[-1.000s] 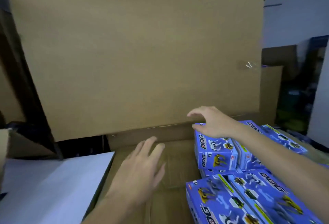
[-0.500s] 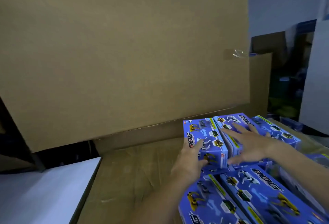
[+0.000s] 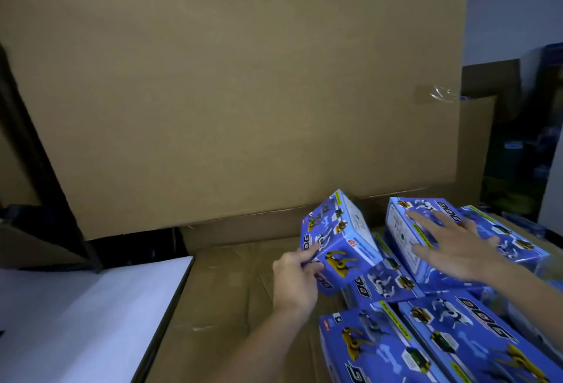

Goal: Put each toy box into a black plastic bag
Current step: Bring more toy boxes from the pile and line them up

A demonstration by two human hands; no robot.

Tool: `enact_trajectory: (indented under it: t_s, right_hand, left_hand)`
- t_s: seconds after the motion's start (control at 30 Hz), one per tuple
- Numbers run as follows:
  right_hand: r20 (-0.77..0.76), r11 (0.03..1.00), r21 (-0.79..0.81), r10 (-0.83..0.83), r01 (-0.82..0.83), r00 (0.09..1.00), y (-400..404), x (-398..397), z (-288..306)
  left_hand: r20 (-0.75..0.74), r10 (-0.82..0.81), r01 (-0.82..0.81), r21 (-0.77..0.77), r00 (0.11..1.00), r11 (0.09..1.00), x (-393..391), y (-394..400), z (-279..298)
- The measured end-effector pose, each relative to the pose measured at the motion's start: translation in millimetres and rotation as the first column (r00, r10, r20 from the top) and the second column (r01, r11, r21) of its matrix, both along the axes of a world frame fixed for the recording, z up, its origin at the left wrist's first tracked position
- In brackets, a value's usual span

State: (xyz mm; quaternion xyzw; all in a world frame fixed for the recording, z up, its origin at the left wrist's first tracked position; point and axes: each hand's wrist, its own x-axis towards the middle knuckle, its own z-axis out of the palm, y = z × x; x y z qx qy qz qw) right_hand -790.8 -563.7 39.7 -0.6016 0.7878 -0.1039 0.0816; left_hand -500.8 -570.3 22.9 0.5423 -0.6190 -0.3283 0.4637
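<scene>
Head view, left: white panel point(image 3: 91, 306) lies flat beside the carton floor point(image 3: 231, 297).
Left hand point(image 3: 294, 276): fingers pinch a tilted toy box point(image 3: 338, 242); better to cup its underside before lifting.
Right hand point(image 3: 454, 245): fingers spread flat, steadying a second box point(image 3: 405, 242) on the stack.
Bag: none visible.

Left grip point(image 3: 300, 276) curled, right grip point(image 3: 451, 245) flat

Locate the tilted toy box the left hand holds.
Head view, right of centre: the tilted toy box is in the left hand, tipped up off the stacked boxes below.
</scene>
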Motion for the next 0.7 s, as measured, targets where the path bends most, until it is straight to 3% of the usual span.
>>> enact_trajectory:
  t_s: [0.07,0.13,0.2,0.27,0.33,0.4,0.47,0.57,0.7]
  right_hand:
    - [0.101,0.995,-0.096,0.009,0.000,0.995,0.4,4.8,8.2]
    - [0.207,0.975,-0.221,0.072,-0.024,0.976,0.4,16.2,17.3]
    - [0.411,0.936,-0.351,0.160,-0.007,0.897,0.1,41.9,28.4]
    - [0.643,0.898,-0.435,0.255,0.071,0.722,-0.1,80.0,42.2]
    - [0.826,0.881,-0.455,0.365,0.127,0.428,-0.2,123.4,56.8]
    - [0.886,0.880,-0.459,0.443,0.124,0.139,4.1,168.9,70.6]
    - [0.873,0.873,-0.479,0.484,0.094,-0.055,11.2,212.3,82.5]
    - [0.821,0.851,-0.526,0.506,-0.004,-0.266,26.0,274.6,103.8]
    - [0.794,0.814,-0.556,0.459,-0.171,-0.399,51.1,355.0,136.9]
  left_hand:
    - [-0.219,0.059,-0.040,0.089,0.974,0.995,15.0,1.6,0.2]
    - [-0.450,0.105,-0.030,0.171,0.887,0.985,30.3,8.0,5.7]
    - [-0.577,0.150,-0.045,0.192,0.803,0.980,47.4,15.6,16.3]
    - [-0.631,0.184,-0.084,0.185,0.754,0.979,66.3,21.4,28.1]
    - [-0.647,0.184,-0.119,0.143,0.740,0.983,87.0,31.2,43.9]
    - [-0.645,0.155,-0.144,0.071,0.748,0.987,110.0,44.3,58.9]
    - [-0.626,0.124,-0.164,-0.006,0.769,0.986,134.0,61.0,72.4]
    - [-0.608,0.128,-0.229,-0.090,0.784,0.969,174.3,91.8,91.2]
    - [-0.607,0.203,-0.390,-0.194,0.769,0.900,240.0,144.1,117.3]
